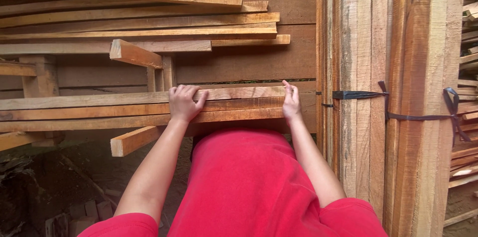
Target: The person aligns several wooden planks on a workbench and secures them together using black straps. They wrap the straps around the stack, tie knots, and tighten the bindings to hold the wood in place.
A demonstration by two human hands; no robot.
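Note:
Three long wooden slats [99, 110] lie side by side across a low rack in front of me, running left to right. My left hand [184, 103] rests on top of them, fingers curled over the far slat. At the slats' right end my right hand [291, 102] presses flat against the end faces, fingers pointing up. Under the slats a short cross beam [134, 140] sticks out toward me. My red shirt [249, 182] fills the lower middle of the view.
A larger pile of thin slats [149, 17] lies behind on a wooden frame. To the right stand upright bundles of planks [378, 67] tied with black straps [358, 95]. More stacked timber [468, 117] is at the far right. Dirt ground and bricks [84, 212] are lower left.

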